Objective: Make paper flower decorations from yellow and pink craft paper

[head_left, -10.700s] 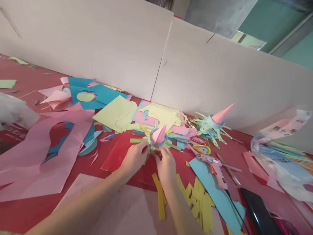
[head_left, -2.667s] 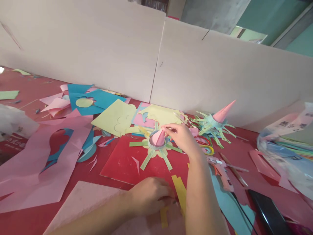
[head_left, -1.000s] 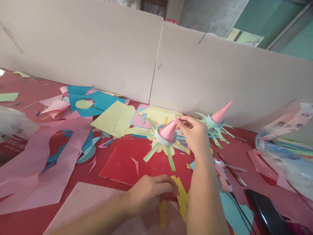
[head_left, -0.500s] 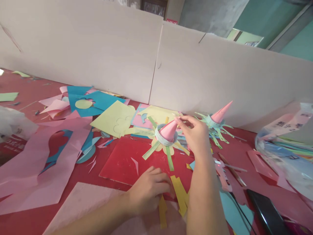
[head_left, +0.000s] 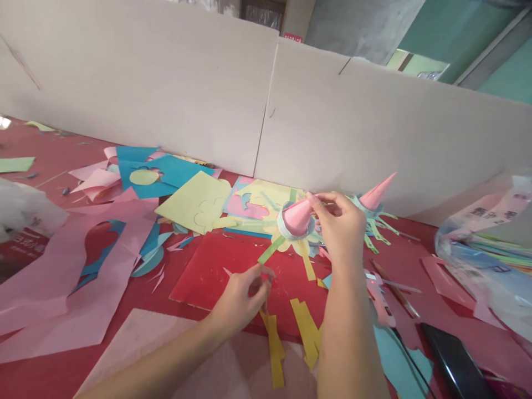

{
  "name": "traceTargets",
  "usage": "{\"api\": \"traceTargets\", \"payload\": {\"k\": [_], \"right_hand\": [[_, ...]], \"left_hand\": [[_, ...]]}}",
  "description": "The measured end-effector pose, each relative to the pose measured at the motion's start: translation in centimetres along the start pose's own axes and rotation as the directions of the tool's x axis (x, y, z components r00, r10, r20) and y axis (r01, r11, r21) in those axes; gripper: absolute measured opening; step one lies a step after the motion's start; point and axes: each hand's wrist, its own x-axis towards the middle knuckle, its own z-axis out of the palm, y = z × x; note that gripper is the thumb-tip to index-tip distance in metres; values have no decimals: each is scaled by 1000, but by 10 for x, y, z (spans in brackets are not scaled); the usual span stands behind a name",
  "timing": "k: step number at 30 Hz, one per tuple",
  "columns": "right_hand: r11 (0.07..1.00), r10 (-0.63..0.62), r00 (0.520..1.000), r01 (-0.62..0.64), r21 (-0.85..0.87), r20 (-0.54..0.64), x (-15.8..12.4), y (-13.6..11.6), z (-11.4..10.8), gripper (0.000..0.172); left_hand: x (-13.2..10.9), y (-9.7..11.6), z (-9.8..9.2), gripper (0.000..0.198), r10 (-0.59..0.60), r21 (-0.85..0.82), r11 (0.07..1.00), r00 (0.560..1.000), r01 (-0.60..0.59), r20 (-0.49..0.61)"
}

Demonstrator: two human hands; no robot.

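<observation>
My right hand [head_left: 343,221] pinches the tip of a pink paper cone [head_left: 298,217], tilting it over the red board. A pale blue paper ring [head_left: 286,230] surrounds the cone's base. Below the ring spreads a pale yellow paper flower [head_left: 293,245], with a green strip [head_left: 271,250] and a yellow strip [head_left: 307,261] sticking out. Lower left of it, my left hand [head_left: 241,299] has its thumb and fingertips drawn together close to the green strip's end; what they hold, if anything, is unclear. Loose yellow paper strips [head_left: 274,352] lie below that hand.
A similar cone piece [head_left: 376,194] stands behind my right hand. Right of my forearm lie a pink glue gun [head_left: 380,299], a pencil-like stick [head_left: 394,289] and a black phone [head_left: 453,357]. Cut paper [head_left: 112,293] covers the left. A white panel [head_left: 166,94] closes the back.
My right hand has shifted the cone piece slightly right and turned it, so its strips point differently. My left hand has risen, and its thumb and fingers have come together near the green strip.
</observation>
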Motion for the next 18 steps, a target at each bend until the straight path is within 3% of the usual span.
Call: {"api": "traceTargets", "payload": {"k": [5, 13, 18], "right_hand": [[1000, -7, 1000, 7, -19, -6, 0, 2, -1, 30], [1000, 4, 1000, -5, 17, 27, 3, 11, -1, 28], [999, -31, 998, 30, 17, 59, 0, 1, 3, 25]], "left_hand": [[1, 2, 1, 20, -41, -63, 997, 999, 39, -27], [1, 1, 2, 41, -84, -79, 994, 996, 81, -38], [9, 1, -1, 32, -105, -315, 946, 992, 77, -73]]}}
